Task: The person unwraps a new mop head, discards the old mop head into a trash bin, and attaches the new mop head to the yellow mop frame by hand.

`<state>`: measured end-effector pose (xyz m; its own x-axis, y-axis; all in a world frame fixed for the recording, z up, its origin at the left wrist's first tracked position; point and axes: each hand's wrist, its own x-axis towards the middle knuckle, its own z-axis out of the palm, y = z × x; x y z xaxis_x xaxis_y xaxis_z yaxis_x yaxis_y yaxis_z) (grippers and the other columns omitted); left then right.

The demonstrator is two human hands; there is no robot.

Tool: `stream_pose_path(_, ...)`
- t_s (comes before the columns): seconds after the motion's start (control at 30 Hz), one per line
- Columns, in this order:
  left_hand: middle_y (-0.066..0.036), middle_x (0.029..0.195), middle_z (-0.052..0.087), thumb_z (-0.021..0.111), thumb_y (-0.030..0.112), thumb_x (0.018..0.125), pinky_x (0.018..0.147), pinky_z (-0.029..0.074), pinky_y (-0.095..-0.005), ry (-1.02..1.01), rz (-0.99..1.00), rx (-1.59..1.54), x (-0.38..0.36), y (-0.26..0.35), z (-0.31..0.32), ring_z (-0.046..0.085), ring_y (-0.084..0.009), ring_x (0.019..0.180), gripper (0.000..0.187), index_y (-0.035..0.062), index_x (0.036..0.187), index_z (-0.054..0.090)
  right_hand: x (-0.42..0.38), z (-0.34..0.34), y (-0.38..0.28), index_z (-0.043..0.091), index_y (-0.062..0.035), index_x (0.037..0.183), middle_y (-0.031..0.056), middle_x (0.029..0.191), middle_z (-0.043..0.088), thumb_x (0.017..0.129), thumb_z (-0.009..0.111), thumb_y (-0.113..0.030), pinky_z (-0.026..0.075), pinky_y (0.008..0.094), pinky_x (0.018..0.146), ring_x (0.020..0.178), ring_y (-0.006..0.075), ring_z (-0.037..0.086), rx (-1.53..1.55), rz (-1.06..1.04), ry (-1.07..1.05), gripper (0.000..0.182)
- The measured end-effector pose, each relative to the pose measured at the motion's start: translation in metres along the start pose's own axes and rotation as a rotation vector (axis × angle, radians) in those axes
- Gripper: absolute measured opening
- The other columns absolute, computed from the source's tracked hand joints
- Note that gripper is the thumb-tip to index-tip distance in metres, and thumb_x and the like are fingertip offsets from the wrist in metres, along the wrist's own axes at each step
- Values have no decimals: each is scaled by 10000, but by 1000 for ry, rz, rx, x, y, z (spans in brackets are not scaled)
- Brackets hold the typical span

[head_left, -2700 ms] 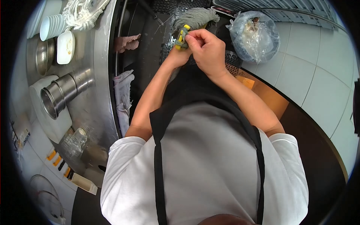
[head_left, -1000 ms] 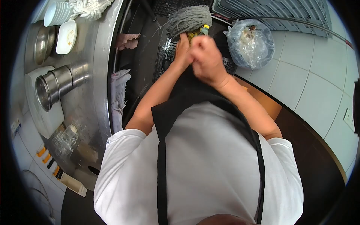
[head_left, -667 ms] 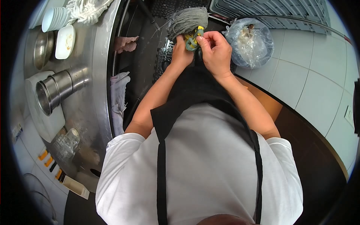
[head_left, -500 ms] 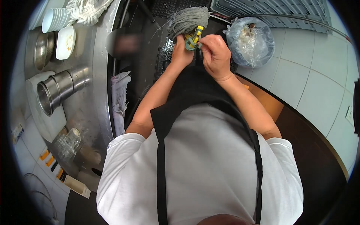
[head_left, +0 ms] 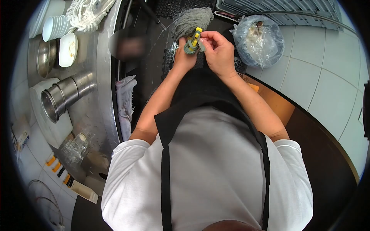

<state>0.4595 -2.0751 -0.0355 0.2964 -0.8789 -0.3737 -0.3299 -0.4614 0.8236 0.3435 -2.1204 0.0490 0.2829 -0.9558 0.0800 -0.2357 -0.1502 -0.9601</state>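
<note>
Right of the smooth steel counter [head_left: 103, 115], a grey, stringy mop head [head_left: 191, 22] sits far middle. The left hand [head_left: 185, 58] curls closed round its blocky green-and-yellow clip [head_left: 192, 41]. The right hand [head_left: 220, 54] has thumb and forefinger nearly meeting; whether they grip is unclear. The clip has shifted slightly left and a flat, pale flap [head_left: 202, 46] now shows beside the thumb, so work seems centred there.

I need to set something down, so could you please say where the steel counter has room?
The silver stainless-steel counter looks bare between the white oblong dish and the counter's right edge, and between the silver cylindrical pots and that edge. It is crowded around the stacked white cups, white rope bundle and round metal bowl.
</note>
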Motion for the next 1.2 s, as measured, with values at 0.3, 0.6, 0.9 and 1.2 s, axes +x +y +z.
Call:
stream_pose_path(0.3,-329,1143,612,646,226,878,885,472,-526,79,22,-2,1,6,6,575,-508,1080,624,14,1346,291,3,-9,-20,611,-7,894,113,785,616,853,627,-51,498,314,585,616,218,605,-199,-232,70,62)
stream_pose_path(0.6,-302,1171,613,703,224,810,927,459,-499,34,-35,-36,3,4,5,579,-486,1101,681,-3,1324,318,-25,-32,2,598,15,883,130,771,571,923,596,-177,458,350,646,683,262,554,-283,-158,-406,196)
stream_pose_path(0.9,-276,1166,625,659,219,882,895,479,-493,48,-7,32,-2,8,6,591,-468,1092,564,32,1311,344,2,-21,-2,719,-31,981,76,788,679,854,715,-148,513,268,645,679,132,636,-95,123,-83,172)
stream_pose_path(1.2,-270,1102,648,673,220,875,840,498,-488,16,165,8,2,-17,8,618,-456,1045,584,10,1301,332,12,-8,4,653,18,917,16,749,650,901,657,-140,493,241,624,672,72,585,128,135,-159,159)
